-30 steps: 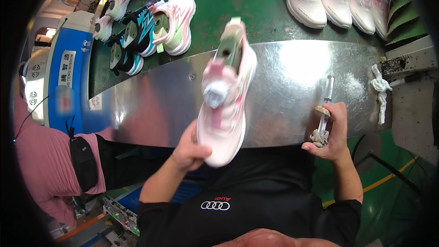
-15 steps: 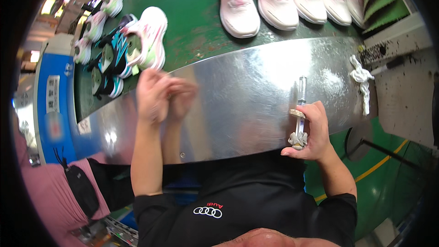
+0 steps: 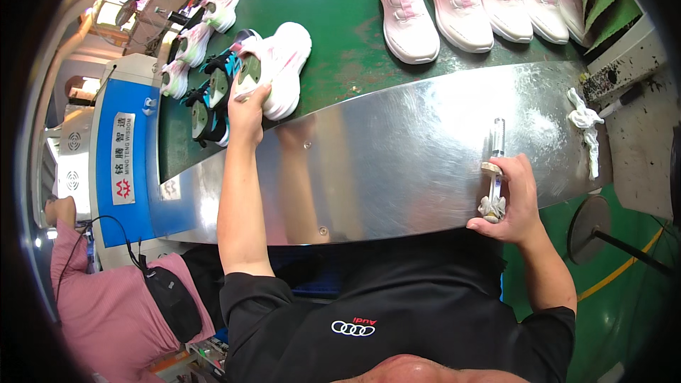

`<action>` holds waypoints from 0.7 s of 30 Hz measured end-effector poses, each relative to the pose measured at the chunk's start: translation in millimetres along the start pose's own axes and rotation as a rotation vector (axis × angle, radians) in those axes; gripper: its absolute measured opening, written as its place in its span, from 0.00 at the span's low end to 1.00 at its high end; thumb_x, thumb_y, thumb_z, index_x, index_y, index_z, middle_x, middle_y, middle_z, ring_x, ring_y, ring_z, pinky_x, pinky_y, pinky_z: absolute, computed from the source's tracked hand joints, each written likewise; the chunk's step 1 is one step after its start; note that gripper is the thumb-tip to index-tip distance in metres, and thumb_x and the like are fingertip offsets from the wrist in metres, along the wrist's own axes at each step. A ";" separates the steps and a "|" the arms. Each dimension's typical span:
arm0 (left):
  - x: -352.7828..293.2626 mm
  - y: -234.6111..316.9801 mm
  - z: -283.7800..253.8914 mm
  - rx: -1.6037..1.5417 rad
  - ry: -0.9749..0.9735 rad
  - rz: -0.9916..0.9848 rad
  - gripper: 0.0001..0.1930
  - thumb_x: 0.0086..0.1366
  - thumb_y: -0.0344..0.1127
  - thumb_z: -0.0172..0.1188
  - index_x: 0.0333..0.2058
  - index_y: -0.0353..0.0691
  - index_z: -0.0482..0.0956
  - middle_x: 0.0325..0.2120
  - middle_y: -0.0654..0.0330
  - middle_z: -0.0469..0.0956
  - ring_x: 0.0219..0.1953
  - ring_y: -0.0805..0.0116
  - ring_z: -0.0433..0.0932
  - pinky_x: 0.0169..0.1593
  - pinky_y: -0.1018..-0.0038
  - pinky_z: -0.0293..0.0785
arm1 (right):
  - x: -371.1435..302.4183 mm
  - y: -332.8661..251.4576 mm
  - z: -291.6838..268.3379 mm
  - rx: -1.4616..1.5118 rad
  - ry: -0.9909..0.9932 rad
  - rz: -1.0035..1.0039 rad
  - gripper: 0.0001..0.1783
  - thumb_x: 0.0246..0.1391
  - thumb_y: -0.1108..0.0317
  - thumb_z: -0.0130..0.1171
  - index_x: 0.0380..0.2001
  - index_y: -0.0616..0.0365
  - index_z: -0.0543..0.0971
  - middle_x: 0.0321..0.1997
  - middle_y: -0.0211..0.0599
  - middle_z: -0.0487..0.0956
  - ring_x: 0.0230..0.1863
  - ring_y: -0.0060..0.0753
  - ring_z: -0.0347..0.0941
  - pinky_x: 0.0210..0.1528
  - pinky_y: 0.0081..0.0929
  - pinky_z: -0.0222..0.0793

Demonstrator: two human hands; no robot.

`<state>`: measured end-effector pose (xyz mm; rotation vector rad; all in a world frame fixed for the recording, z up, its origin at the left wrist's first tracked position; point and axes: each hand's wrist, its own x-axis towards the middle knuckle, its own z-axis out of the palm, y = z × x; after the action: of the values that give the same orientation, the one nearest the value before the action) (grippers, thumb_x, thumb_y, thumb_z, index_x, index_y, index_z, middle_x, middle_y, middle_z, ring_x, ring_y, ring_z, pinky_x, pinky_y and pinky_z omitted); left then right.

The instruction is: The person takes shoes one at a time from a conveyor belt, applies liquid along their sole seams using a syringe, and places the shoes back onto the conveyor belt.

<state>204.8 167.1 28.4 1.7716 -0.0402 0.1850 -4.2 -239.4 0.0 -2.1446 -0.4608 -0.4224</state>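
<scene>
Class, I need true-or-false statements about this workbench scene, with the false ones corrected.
1. The left hand touches a white-and-pink sneaker. True.
2. The right hand is empty. False: it holds a syringe.
3. The row of dial-fastened sneakers stands on the steel sheet. False: it stands on the green worktop.
4. A crumpled white strip lies toward the steel sheet's right end. True.
5. The co-worker's top is black. False: it is pink.
</scene>
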 end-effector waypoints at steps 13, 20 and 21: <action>-206.2 31.9 26.0 0.023 -0.221 -0.019 0.49 0.40 0.34 0.69 0.60 0.38 0.51 0.57 0.54 0.58 0.57 0.57 0.61 0.53 0.64 0.65 | -4.7 -0.9 -4.8 0.054 -0.041 0.090 0.45 0.29 0.47 0.73 0.48 0.62 0.67 0.39 0.40 0.69 0.35 0.38 0.64 0.39 0.30 0.62; -102.8 6.6 -0.6 -0.325 -0.078 -0.233 0.21 0.61 0.32 0.52 0.53 0.37 0.62 0.43 0.57 0.67 0.44 0.67 0.70 0.42 0.71 0.73 | -32.1 -6.6 -37.2 0.064 -0.001 0.274 0.49 0.36 0.43 0.69 0.54 0.65 0.64 0.46 0.40 0.68 0.45 0.33 0.66 0.48 0.27 0.62; -85.9 12.1 8.6 -0.326 -0.056 -0.318 0.19 0.64 0.36 0.50 0.52 0.36 0.63 0.40 0.57 0.69 0.38 0.71 0.72 0.35 0.76 0.74 | -35.2 -8.5 -39.7 0.069 0.044 0.325 0.49 0.37 0.44 0.69 0.55 0.65 0.63 0.48 0.41 0.68 0.47 0.34 0.66 0.51 0.28 0.62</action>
<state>119.4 149.7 25.9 1.4350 0.1627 -0.0981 -44.2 -273.3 12.0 -2.0909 -0.0964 -0.2646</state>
